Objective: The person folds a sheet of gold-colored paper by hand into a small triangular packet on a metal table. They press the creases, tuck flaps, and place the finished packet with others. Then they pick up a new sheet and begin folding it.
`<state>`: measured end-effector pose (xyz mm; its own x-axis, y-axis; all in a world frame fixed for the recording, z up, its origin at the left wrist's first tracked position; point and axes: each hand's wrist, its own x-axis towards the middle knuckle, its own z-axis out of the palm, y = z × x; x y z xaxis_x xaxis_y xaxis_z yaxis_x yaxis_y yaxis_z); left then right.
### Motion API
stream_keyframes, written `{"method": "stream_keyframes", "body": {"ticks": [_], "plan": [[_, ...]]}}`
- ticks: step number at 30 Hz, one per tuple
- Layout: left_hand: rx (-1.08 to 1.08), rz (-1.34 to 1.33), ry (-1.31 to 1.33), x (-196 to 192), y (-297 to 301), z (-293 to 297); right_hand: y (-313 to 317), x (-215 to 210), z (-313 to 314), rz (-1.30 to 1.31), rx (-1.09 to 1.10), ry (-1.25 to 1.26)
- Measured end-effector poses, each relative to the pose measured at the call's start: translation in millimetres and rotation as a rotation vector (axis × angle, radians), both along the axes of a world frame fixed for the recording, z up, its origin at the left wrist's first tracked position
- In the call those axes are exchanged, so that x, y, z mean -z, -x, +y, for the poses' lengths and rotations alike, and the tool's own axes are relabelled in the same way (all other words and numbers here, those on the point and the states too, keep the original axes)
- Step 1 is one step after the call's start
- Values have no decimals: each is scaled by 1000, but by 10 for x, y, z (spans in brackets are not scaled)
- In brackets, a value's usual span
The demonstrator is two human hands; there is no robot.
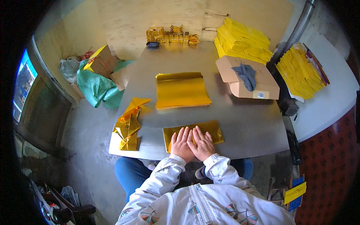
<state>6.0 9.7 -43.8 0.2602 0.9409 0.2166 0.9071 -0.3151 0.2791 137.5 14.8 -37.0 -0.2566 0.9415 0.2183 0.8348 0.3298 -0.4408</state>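
A folded sheet of shiny gold foil paper lies near the table's front edge. Both my hands press flat on it side by side, the thumbs meeting. My left hand has its fingers stretched out over the sheet's middle. My right hand lies just beside it, also with straight fingers. Beyond them rests a stack of gold foil sheets, its far edge curling up. To the left sit several folded gold foil pieces, piled loosely on one another.
An opened cardboard box with a grey cloth on it stands at the right. Behind it rise yellow paper stacks. Small gold bundles line the metal table's far end. A green sack is on the left.
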Motion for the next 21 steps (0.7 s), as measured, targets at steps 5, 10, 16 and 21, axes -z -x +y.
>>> {"method": "stream_keyframes", "body": {"ticks": [5,10,16,21], "plan": [[-49,-94,-52,-102,67,-75,-151,-51,0,-124,13,87],[-178,-21,-40,-46,517,-216,-160,-93,-8,-250,24,142],[-330,-26,35,-232,773,-429,-145,-68,5,-305,22,47],[84,-51,-160,-357,452,-441,-180,-44,33,-316,-9,6]]}}
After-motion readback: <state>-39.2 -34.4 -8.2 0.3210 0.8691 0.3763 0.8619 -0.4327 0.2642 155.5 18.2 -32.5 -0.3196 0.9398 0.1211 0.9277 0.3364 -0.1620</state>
